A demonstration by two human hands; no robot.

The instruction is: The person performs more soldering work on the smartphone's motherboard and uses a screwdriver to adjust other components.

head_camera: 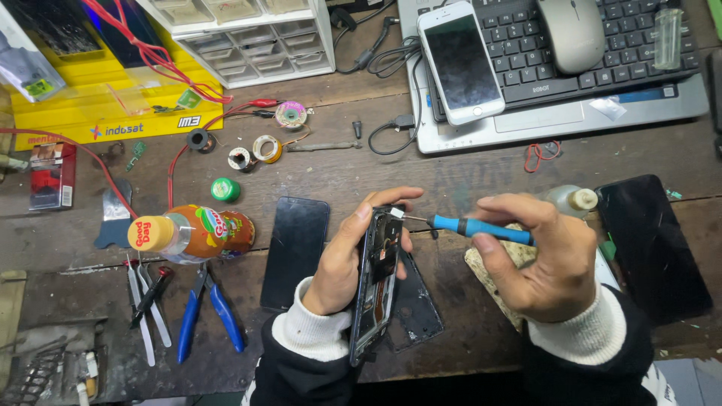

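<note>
Near the middle of the table [466, 169], the left hand [342, 259] grips the opened phone [376, 282] by its edges, a light, stiff, likely fragile thing, while the right hand [545, 259] pinches a blue screwdriver [470, 228] at its top.

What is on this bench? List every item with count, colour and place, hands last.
Opened phone body: one, black, held on edge, centre.
Blue-handled screwdriver: one, tip at the phone's top.
Dark flat panels: two, black, on the bench flanking the phone.
Dark slab: one, black, right.
White smartphone: one, on the grey laptop.
Computer mouse: one, grey, on the keyboard.
Orange drink bottle: one, lying left.
Blue-handled pliers: one, lower left.
White drawer organiser: one, top.
Yellow box: one, top left.
Left hand: grips the phone.
Right hand: holds the screwdriver.
</note>
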